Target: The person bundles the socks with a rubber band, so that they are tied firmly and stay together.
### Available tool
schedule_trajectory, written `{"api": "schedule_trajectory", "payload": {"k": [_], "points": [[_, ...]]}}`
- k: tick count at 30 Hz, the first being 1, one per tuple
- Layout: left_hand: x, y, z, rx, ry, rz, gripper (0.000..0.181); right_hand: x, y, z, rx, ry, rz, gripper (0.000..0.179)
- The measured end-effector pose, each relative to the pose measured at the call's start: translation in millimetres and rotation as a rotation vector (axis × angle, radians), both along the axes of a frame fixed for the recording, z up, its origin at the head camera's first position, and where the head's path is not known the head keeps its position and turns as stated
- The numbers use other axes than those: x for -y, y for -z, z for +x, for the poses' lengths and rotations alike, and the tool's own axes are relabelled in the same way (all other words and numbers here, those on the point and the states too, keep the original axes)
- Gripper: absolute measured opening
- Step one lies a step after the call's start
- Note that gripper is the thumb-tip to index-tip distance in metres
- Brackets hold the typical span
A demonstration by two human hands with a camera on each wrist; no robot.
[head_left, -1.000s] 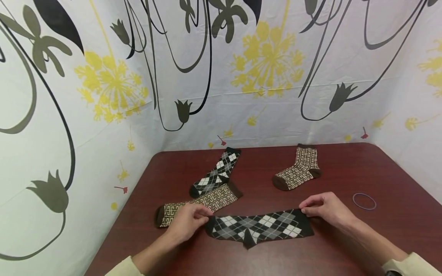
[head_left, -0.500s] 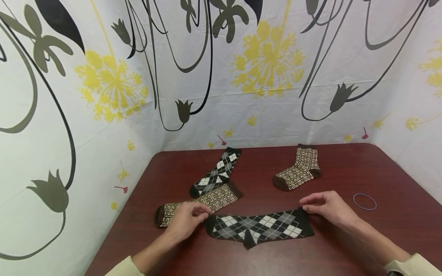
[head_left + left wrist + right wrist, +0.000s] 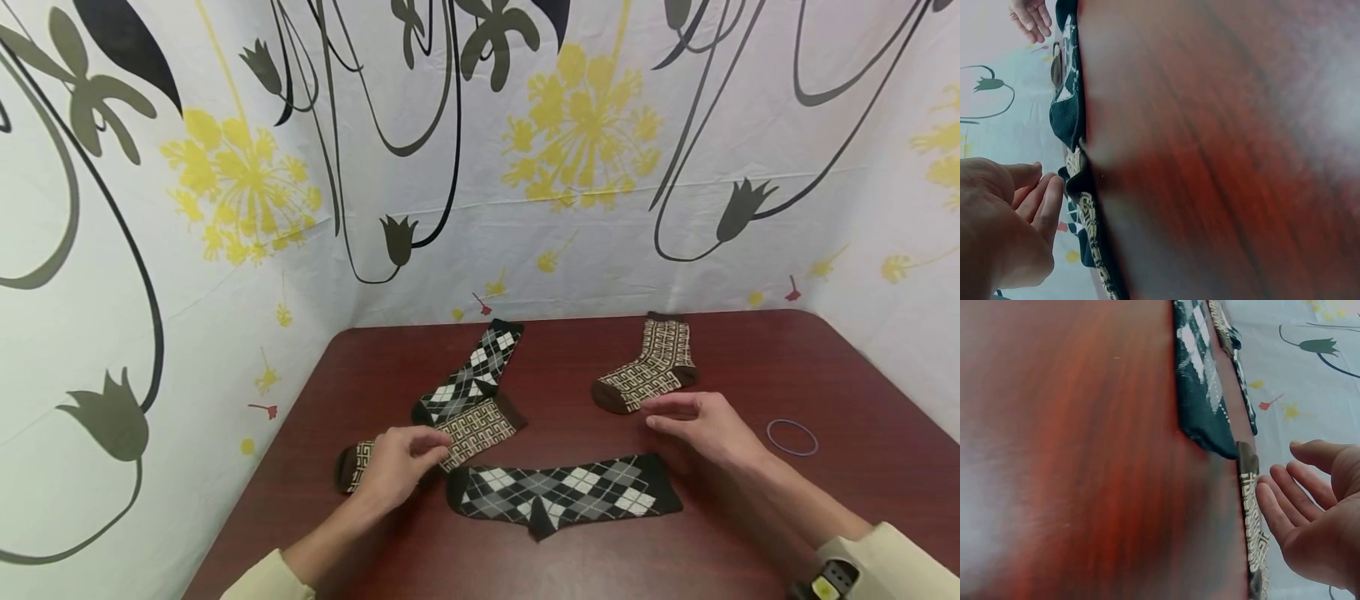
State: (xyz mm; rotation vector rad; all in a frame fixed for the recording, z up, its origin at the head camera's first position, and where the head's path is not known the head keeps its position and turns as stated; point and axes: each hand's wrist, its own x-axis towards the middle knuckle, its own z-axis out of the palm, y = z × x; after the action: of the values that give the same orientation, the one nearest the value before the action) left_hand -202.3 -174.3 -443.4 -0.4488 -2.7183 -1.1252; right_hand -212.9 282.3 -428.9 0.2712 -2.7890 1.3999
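A black, grey and white argyle sock [image 3: 577,492] lies flat and stretched sideways at the front of the table, heel toward the person. My left hand [image 3: 399,467] hovers over a brown and cream patterned sock [image 3: 480,429], hiding its middle, just left of the argyle sock's toe. My right hand [image 3: 705,425] is raised beyond the argyle sock's cuff, fingertips near a second brown and cream sock [image 3: 651,371]. In the right wrist view, its fingers [image 3: 1288,500] are relaxed and hold nothing. Nothing sits between the left thumb and fingers [image 3: 1041,200] either.
Another argyle sock [image 3: 472,375] lies at the back left, its toe end meeting the patterned sock. A thin purple ring-shaped band [image 3: 792,437] lies at the right of the dark red table [image 3: 555,358]. A flower-printed sheet [image 3: 465,167] hangs behind.
Both hands have let go of the front argyle sock's ends and lifted away from it. The right hand has risen toward the back; the left has shifted slightly up and left.
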Motion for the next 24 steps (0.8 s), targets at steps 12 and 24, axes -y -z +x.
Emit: {"api": "schedule_trajectory", "payload": {"k": [12,24], "points": [[11.5,-6.0,-9.8,0.035,-0.074,0.076,0.032,18.2,-15.3,-25.0,0.031,-0.006,-0.079,0.056],[24.2,-6.9,-29.1,0.070,-0.113,0.146,0.049,37.0,-25.1,-57.7,0.022,-0.065,-0.157,0.067]]}}
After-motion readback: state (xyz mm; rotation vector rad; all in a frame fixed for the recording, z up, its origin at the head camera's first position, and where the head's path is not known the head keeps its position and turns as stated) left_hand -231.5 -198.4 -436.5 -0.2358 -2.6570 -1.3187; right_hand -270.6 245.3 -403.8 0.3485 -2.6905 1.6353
